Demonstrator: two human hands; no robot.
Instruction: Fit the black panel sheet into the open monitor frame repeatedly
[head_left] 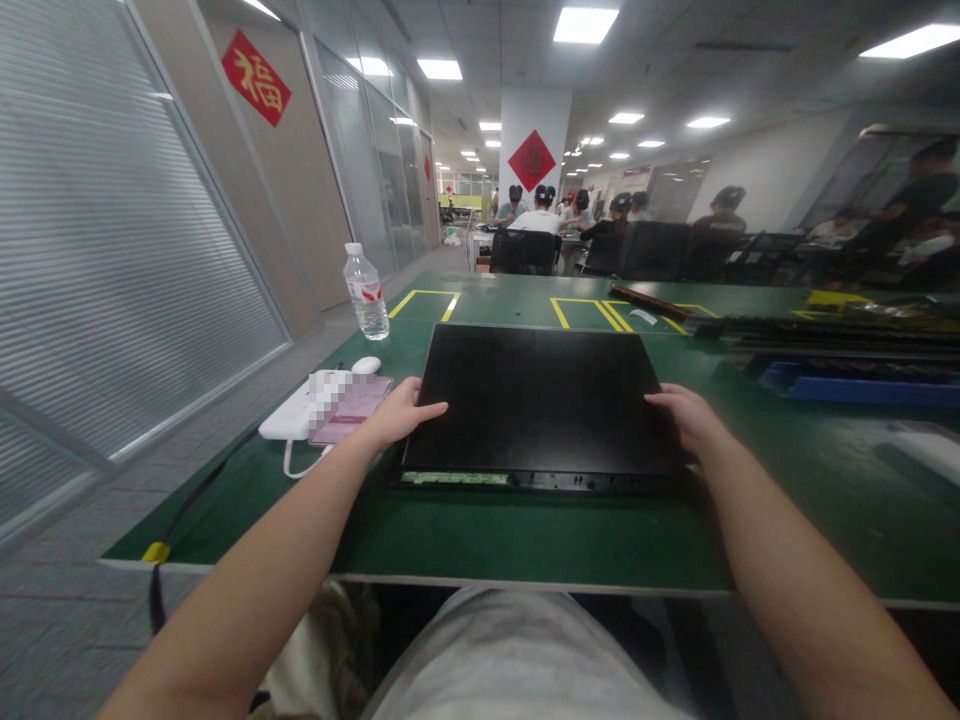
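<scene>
Left grip [399, 414] and right grip [691, 420] are each clamped on a side edge of a black screen [536, 400], thumbs over its front and the other fingers mostly hidden. It is in the middle of the frame, over the green desk [540, 545]; whether it rests flat or is slightly raised, I cannot tell. Along its lower edge runs a narrow strip, with a green circuit board [454, 479] at the left end.

Left of the screen, near the left grip, are a phone [367, 400], partly blurred out, a white power bank [281, 415], a white cable [291, 462] and a small white rounded object [366, 366]. Behind them stands a clear water bottle [367, 300] with a white cap.

Yellow tape [435, 292] marks the desk beyond the screen, and a dark bar [649, 300] lies at upper right of centre. At the right of the frame are long dark strips [825, 335], somewhat blurred, and a blue strip [874, 388]. People [540, 215] sit in the background, below a red diamond sign [532, 160] on a white pillar [536, 110].
</scene>
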